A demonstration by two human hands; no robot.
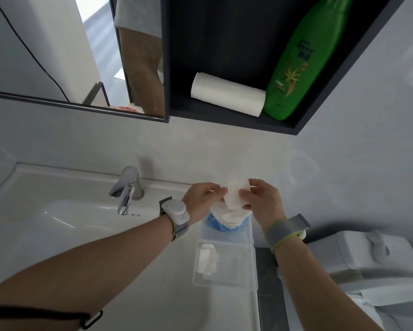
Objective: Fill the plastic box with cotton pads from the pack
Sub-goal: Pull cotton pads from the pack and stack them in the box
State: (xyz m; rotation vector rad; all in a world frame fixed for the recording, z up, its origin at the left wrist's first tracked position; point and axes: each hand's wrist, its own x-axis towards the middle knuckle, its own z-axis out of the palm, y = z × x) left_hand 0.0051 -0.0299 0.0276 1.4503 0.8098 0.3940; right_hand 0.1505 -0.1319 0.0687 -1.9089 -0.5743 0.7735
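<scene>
Cotton pads (235, 195): I pinch a few betw. both hands, left hand (202, 201) & right hand (262, 201) fingers curled on them, just above the pack (227, 219). Plastic box (224, 265) sits open on the sink (81, 225) edge w/ some pads (206, 258) inside.
</scene>
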